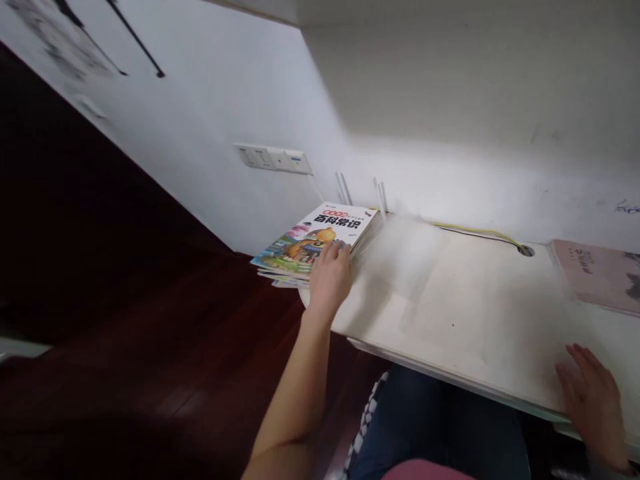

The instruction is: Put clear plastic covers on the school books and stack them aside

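Head view: lower books (pixel 289 282) mostly hidden

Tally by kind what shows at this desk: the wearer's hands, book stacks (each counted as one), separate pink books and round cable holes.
Hands: 2 (left hand, right hand)
Book stack: 1 (number of books inside it unclear)
Pink book: 1
Cable hole: 1
Total: 5
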### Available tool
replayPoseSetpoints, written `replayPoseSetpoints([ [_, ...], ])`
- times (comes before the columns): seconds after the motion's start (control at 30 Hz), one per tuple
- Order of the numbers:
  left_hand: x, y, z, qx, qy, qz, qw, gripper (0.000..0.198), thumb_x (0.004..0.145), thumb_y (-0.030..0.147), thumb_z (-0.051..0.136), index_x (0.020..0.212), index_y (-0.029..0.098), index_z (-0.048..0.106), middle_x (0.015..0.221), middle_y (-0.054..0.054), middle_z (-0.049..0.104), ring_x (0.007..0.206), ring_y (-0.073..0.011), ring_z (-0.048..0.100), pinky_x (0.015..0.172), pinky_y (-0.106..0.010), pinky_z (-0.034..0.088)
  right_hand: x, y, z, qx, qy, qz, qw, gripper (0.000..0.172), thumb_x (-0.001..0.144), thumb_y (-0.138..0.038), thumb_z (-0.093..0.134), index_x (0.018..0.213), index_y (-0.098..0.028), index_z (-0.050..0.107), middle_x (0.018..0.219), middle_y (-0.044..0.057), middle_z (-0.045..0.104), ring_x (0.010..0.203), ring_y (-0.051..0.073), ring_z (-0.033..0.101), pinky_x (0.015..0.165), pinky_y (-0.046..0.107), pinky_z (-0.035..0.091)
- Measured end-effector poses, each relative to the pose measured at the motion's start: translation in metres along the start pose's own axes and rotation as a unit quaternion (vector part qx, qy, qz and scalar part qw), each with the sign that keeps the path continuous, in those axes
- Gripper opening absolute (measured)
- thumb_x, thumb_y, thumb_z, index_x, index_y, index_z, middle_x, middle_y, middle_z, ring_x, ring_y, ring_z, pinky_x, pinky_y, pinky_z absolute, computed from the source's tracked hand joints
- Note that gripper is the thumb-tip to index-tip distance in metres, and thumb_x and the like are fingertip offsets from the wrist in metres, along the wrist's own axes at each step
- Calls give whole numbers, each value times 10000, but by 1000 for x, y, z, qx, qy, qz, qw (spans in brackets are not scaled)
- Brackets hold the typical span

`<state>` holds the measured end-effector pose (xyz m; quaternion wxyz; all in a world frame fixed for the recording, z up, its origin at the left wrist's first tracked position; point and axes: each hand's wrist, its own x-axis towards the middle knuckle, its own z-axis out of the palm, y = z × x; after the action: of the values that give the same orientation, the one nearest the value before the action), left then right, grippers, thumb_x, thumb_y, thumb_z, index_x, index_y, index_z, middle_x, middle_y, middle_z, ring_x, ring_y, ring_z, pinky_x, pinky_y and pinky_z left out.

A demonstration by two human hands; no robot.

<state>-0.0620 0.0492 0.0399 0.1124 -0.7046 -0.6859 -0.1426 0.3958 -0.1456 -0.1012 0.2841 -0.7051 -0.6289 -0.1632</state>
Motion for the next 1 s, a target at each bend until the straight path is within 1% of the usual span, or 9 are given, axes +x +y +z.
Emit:
replayPoseSetpoints([
  [0.07, 21, -12, 8, 41, -54, -28, 997, 450, 920, 229, 328, 1313, 48, 455, 1395, -238, 432, 1330, -339, 352, 1055, -461, 309, -1, 1, 4, -23, 1, -1, 1000, 531, 899, -490, 369, 1264, -136, 522, 1196, 192, 604, 1158, 355, 535, 948, 547, 391],
  [0.17, 37, -17, 21, 75, -127, -56, 987, 484, 898, 261, 385, 1304, 2, 435, 1361, -310, 425, 1240, -400, 444, 950, -497, 397, -4, 3, 9, -58, 7, -1, 998, 594, 899, -534, 320, 1251, -105, 533, 1159, 208, 626, 1104, 364, 571, 944, 552, 395],
  [0.27, 37, -12, 27, 96, -131, -64, 985, 438, 905, 185, 321, 1261, -27, 461, 1299, -352, 453, 1161, -409, 516, 880, -509, 437, -6, 4, 11, -66, -2, 7, 998, 599, 894, -538, 303, 1241, -113, 543, 1146, 203, 639, 1053, 352, 602, 940, 539, 405],
  [0.4, 32, -7, 23, 94, -136, -55, 985, 402, 887, 105, 288, 1160, -58, 534, 1142, -353, 556, 1055, -388, 595, 823, -470, 470, -5, 3, 10, -64, -12, 27, 998, 587, 892, -548, 293, 1232, -143, 548, 1129, 177, 659, 1024, 332, 620, 947, 531, 407],
  [0.53, 38, -7, 12, 78, -150, -29, 985, 376, 872, 92, 314, 1109, -4, 589, 977, -284, 648, 981, -355, 637, 792, -429, 481, -4, 1, 9, -62, -3, 16, 998, 610, 896, -556, 278, 1202, -115, 568, 1110, 186, 669, 981, 331, 636, 951, 524, 408],
  [0.73, 55, 3, 0, 80, -154, -20, 985, 369, 882, 210, 394, 1097, -18, 589, 960, -314, 656, 905, -371, 653, 768, -476, 458, -6, 3, 10, -61, -13, 5, 998, 585, 897, -528, 289, 1203, -112, 563, 1073, 179, 680, 964, 322, 638, 961, 523, 398],
  [0.8, 56, 1, -9, 85, -148, -21, 985, 380, 884, 255, 412, 1101, -1, 590, 987, -309, 654, 924, -369, 651, 788, -481, 454, -8, 5, 11, -59, -10, -2, 998, 558, 897, -509, 308, 1192, -113, 568, 1076, 178, 680, 968, 319, 637, 964, 519, 393],
  [0.9, 51, -13, -32, 103, -128, -34, 986, 379, 889, 235, 387, 1154, 30, 565, 1029, -298, 647, 988, -382, 637, 815, -492, 461, -10, 9, 15, -58, -17, -22, 998, 515, 904, -468, 330, 1165, -99, 579, 1094, 187, 673, 976, 310, 635, 968, 503, 392],
  [1.0, 38, -26, -67, 125, -106, -75, 984, 394, 886, 193, 361, 1237, 101, 515, 1036, -247, 666, 978, -366, 648, 788, -475, 491, -9, 9, 18, -53, -32, -44, 997, 483, 910, -442, 341, 1160, -107, 583, 1148, 183, 654, 1023, 302, 620, 970, 490, 392],
])
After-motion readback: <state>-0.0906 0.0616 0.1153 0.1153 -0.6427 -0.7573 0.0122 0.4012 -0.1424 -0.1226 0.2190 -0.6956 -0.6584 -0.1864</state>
